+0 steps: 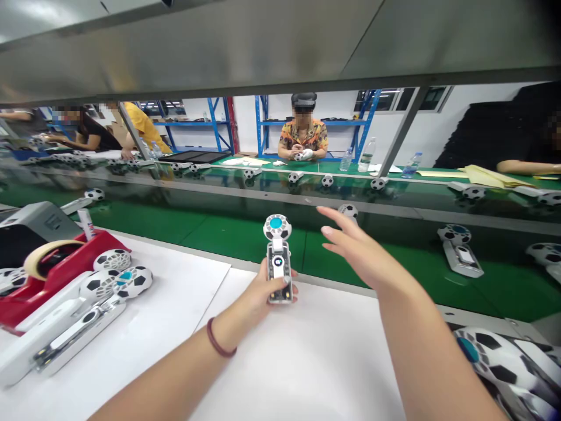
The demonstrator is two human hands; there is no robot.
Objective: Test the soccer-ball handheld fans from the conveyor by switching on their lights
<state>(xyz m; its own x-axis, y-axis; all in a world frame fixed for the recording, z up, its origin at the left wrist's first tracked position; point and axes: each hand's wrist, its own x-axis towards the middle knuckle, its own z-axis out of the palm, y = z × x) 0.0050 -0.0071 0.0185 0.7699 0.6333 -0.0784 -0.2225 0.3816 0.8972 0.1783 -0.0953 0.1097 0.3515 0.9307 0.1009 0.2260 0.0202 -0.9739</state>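
My left hand (263, 286) is wrapped round the lower body of a handheld fan (278, 228). The fan stands nearly upright, its head patterned like a football with a blue centre. Its handle has a clear-looking front with inner parts and a round dark spot showing. My right hand (353, 245) is stretched out over the green conveyor belt (236, 228), fingers apart and holding nothing. Just beyond its fingertips another football-patterned head (348, 210) is partly hidden behind the hand. The white work surface (307, 356) lies beneath my left hand.
At left, more fans (92, 316) lie beside a red tape dispenser (65, 269). Another fan (460, 251) rests on the belt at right, and several more heads (499, 356) crowd the near right corner. Across the belt, a person (303, 137) works; a metal shelf (263, 47) hangs overhead.
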